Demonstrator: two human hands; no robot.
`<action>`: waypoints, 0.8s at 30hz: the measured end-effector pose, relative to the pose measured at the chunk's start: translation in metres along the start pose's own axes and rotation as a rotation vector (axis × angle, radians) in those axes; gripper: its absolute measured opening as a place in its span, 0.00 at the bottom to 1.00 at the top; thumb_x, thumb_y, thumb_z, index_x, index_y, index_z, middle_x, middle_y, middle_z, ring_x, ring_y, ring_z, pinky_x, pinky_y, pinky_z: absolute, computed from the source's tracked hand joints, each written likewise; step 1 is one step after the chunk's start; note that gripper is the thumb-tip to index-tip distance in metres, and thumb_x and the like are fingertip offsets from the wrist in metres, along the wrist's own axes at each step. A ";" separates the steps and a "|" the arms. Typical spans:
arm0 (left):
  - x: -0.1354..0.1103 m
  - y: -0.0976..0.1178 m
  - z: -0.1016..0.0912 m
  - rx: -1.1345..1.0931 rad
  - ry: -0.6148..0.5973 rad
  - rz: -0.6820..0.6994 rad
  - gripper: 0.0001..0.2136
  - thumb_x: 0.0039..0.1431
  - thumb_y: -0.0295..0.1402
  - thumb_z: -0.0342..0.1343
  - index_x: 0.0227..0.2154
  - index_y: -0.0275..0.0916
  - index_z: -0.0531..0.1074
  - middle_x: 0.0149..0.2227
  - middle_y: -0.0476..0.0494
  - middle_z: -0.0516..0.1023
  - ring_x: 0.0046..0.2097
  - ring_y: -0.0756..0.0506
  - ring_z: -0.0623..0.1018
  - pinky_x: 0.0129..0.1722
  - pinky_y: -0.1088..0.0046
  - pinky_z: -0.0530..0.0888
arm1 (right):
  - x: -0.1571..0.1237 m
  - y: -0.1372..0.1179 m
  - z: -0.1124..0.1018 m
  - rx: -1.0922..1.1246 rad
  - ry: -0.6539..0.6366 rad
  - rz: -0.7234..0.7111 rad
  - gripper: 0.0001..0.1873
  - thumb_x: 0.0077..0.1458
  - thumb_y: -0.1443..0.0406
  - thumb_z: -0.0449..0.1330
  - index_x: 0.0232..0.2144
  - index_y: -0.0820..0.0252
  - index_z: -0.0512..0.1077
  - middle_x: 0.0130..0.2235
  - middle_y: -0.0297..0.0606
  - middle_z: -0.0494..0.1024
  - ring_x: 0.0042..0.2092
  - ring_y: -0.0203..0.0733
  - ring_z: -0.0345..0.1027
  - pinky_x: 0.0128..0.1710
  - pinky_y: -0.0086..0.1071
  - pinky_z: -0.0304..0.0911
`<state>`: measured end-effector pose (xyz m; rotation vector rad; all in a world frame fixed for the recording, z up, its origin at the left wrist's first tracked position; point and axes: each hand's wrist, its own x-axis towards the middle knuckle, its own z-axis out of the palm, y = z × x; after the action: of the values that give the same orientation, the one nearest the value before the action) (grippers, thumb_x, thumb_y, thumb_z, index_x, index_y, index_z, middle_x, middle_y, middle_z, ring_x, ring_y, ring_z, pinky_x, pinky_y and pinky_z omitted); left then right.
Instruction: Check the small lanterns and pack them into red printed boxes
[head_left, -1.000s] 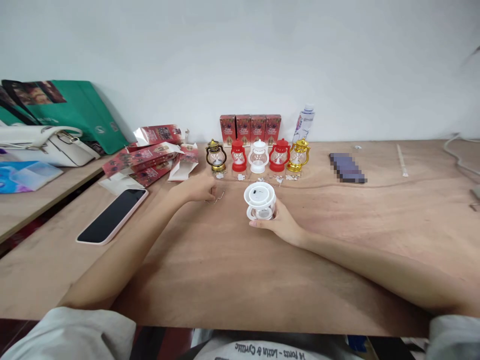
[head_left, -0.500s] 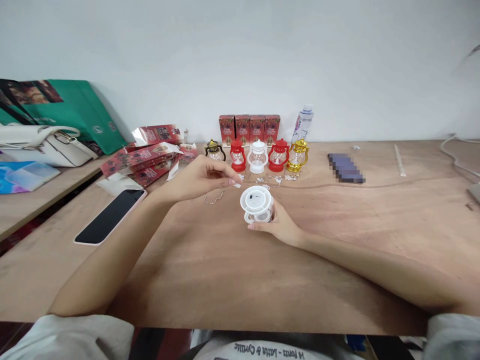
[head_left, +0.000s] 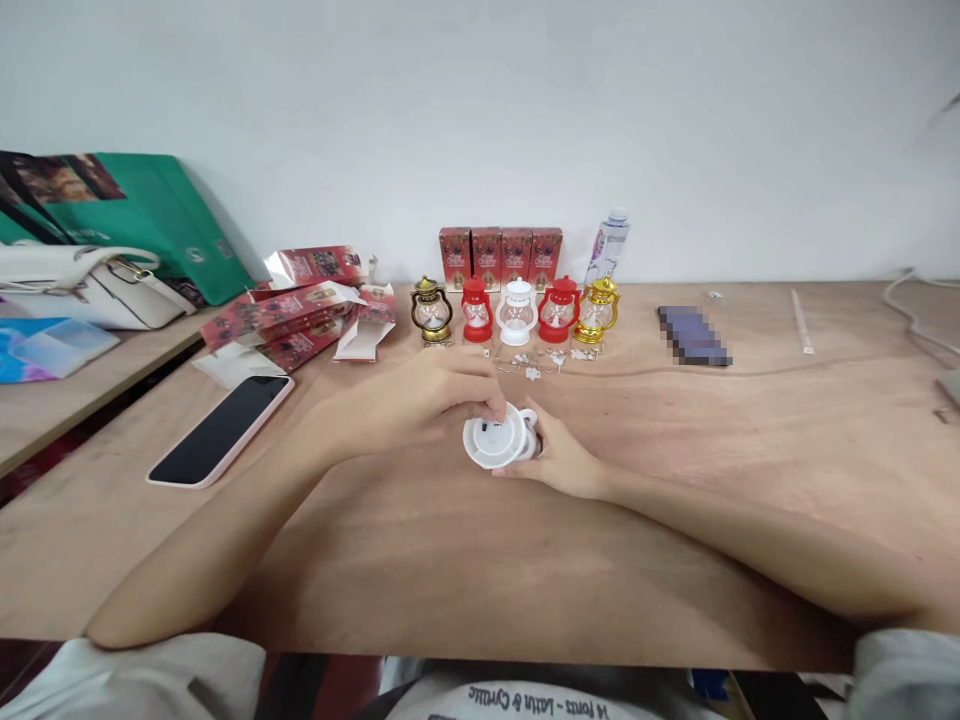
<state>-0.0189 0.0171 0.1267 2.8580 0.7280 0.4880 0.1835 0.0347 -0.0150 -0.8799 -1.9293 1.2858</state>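
Note:
A small white lantern is tipped on its side above the table, its round base turned toward the left and up. My right hand wraps the lantern's body from the right, closed on it. Over the base, my left hand has its fingers pinched against the flat bottom, near a small dark switch. What sits between those fingertips is hidden. Behind stand a bronze lantern, a red lantern, a white lantern, another red lantern and a gold lantern.
Small white tags and wire pieces lie before the lantern row. Several red boxes and a bottle stand at the wall. Opened red cartons and a phone are left; a blurred dark object lies right.
My left hand has moved right and down onto the lantern's base; the white bit once visible in its fingertips is now hidden. The held lantern has tipped and shifted slightly left.

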 end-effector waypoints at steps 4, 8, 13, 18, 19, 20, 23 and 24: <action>0.000 0.000 0.001 0.009 -0.016 0.022 0.12 0.64 0.25 0.45 0.32 0.37 0.74 0.34 0.45 0.77 0.36 0.50 0.74 0.37 0.76 0.69 | 0.000 0.002 0.000 0.017 -0.009 0.007 0.27 0.40 0.56 0.71 0.37 0.56 0.60 0.37 0.32 0.73 0.37 0.40 0.66 0.36 0.33 0.61; 0.001 0.000 0.002 0.049 -0.017 0.025 0.13 0.63 0.23 0.44 0.33 0.38 0.74 0.35 0.45 0.77 0.37 0.49 0.73 0.37 0.74 0.69 | 0.000 0.000 0.000 0.020 0.000 -0.003 0.27 0.40 0.56 0.71 0.37 0.56 0.61 0.39 0.33 0.73 0.39 0.41 0.68 0.39 0.35 0.62; 0.000 -0.001 0.003 0.111 -0.022 0.040 0.13 0.62 0.22 0.44 0.35 0.38 0.74 0.36 0.45 0.77 0.39 0.47 0.73 0.39 0.72 0.69 | 0.000 0.000 0.000 0.022 0.000 0.001 0.28 0.40 0.56 0.71 0.38 0.56 0.61 0.39 0.33 0.73 0.41 0.42 0.68 0.42 0.37 0.64; -0.002 -0.001 0.004 0.149 -0.005 0.076 0.12 0.63 0.22 0.43 0.36 0.37 0.73 0.36 0.44 0.76 0.39 0.47 0.72 0.39 0.72 0.69 | 0.000 0.003 0.000 0.022 0.004 0.006 0.27 0.40 0.57 0.71 0.38 0.55 0.61 0.38 0.32 0.72 0.40 0.41 0.68 0.42 0.37 0.64; -0.002 -0.001 0.004 0.150 -0.003 0.071 0.12 0.63 0.22 0.43 0.35 0.37 0.73 0.36 0.44 0.76 0.39 0.47 0.72 0.39 0.72 0.69 | 0.000 0.002 0.000 0.023 0.004 0.006 0.27 0.40 0.57 0.71 0.38 0.55 0.61 0.38 0.33 0.72 0.40 0.41 0.68 0.42 0.37 0.64; -0.002 0.000 0.003 0.148 -0.008 0.062 0.12 0.63 0.22 0.43 0.35 0.38 0.73 0.36 0.44 0.76 0.39 0.47 0.72 0.39 0.72 0.69 | 0.000 0.002 0.000 0.025 0.004 0.008 0.27 0.40 0.57 0.71 0.38 0.56 0.61 0.39 0.33 0.72 0.40 0.41 0.68 0.42 0.37 0.64; -0.001 0.002 0.002 0.137 -0.037 0.034 0.13 0.62 0.22 0.44 0.36 0.39 0.73 0.36 0.44 0.77 0.39 0.47 0.72 0.39 0.72 0.69 | 0.000 0.001 0.000 0.034 0.003 0.011 0.27 0.40 0.57 0.71 0.38 0.56 0.61 0.38 0.33 0.72 0.39 0.41 0.68 0.41 0.37 0.64; 0.000 0.003 0.002 0.133 -0.047 0.029 0.13 0.62 0.22 0.43 0.35 0.39 0.73 0.35 0.44 0.77 0.39 0.47 0.72 0.39 0.72 0.69 | 0.000 0.000 0.001 0.037 0.003 0.011 0.27 0.40 0.57 0.72 0.37 0.56 0.61 0.37 0.32 0.72 0.39 0.41 0.68 0.41 0.36 0.64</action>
<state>-0.0174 0.0141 0.1254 2.9961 0.7381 0.3889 0.1833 0.0344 -0.0157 -0.8749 -1.8951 1.3213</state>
